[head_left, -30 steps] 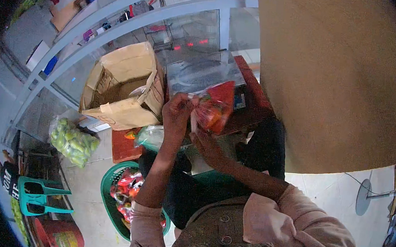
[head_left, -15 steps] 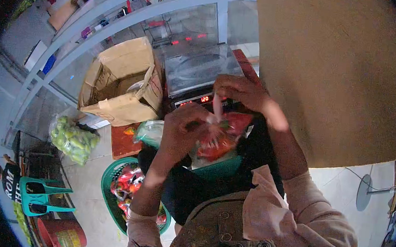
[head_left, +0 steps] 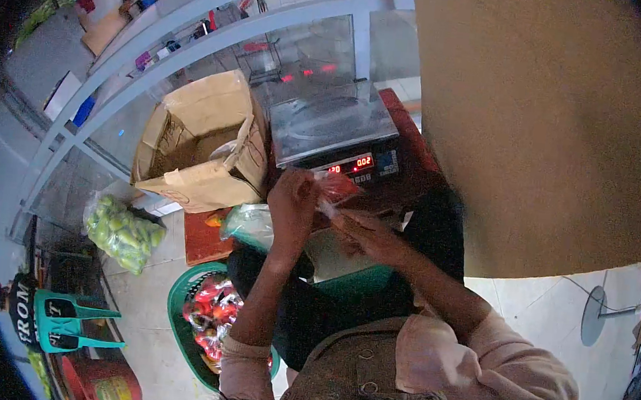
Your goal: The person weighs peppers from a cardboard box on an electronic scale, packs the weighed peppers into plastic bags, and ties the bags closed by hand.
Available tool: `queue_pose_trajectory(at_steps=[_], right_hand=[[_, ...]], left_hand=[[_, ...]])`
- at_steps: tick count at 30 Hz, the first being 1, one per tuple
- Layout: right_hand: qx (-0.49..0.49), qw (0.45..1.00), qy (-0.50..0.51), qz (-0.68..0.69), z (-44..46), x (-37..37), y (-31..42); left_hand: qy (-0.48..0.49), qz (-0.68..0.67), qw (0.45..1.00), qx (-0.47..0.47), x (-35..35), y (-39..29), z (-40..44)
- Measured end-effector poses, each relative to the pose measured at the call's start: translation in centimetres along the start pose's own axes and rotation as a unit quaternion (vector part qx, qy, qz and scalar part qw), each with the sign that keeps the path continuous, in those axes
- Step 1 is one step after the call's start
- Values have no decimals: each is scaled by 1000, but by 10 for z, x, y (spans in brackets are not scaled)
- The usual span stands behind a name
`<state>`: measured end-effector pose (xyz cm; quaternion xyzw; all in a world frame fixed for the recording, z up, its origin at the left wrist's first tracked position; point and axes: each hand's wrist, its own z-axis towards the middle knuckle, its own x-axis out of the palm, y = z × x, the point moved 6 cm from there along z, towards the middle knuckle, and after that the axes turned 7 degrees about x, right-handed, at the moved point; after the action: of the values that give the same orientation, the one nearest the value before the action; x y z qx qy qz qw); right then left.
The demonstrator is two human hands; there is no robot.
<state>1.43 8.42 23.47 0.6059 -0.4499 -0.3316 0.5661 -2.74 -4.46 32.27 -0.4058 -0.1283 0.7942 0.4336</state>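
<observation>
Here, the left hand (head_left: 292,197) and right hand (head_left: 367,234) pinch a small clear bag (head_left: 338,189) of red produce before the digital scale (head_left: 335,125); an open cardboard box (head_left: 204,178) crowds the scale's left, with a green basket (head_left: 177,317) below.

Plastic bag (head_left: 339,189), one: clear, thin, shiny and creased, small in form. Red contents (head_left: 343,187), seen through the film; possibly peppers, the outlines being blurred. Neck (head_left: 327,209) whitish, drawn narrow and gathered between the left hand (head_left: 293,195) and the right hand (head_left: 365,233). Pose: tilted, filled part uppermost and angled to the right of the view, neck below. Location: held up, just before the near edge of the scale (head_left: 332,129), display partly overlapped
</observation>
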Motion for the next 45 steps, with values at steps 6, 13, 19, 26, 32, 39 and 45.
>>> queue_pose_trajectory(at_steps=[6, 13, 19, 26, 32, 39, 45], right_hand=[[-174, 897, 69, -400, -22, -63, 109], [-20, 930, 116, 348, 20, -43, 6], [157, 890, 51, 425, -6, 26, -32], [-284, 846, -66, -447, -12, -64, 70], [-144, 973, 182, -6, 34, -76, 55], [57, 870, 192, 450, 25, 12, -50], [-25, 996, -79, 42, -3, -28, 4]], left_hand=[[216, -217, 952, 9, 3, -50, -19], [84, -168, 977, 101, -6, -97, 31], [18, -58, 997, -41, 24, -1, -9], [182, -240, 945, -129, 45, 11, -46], [142, -182, 973, 18, 13, -85, 15], [16, -248, 952, -178, 25, -28, 7], [-6, -116, 987, -116, 28, 2, -17]])
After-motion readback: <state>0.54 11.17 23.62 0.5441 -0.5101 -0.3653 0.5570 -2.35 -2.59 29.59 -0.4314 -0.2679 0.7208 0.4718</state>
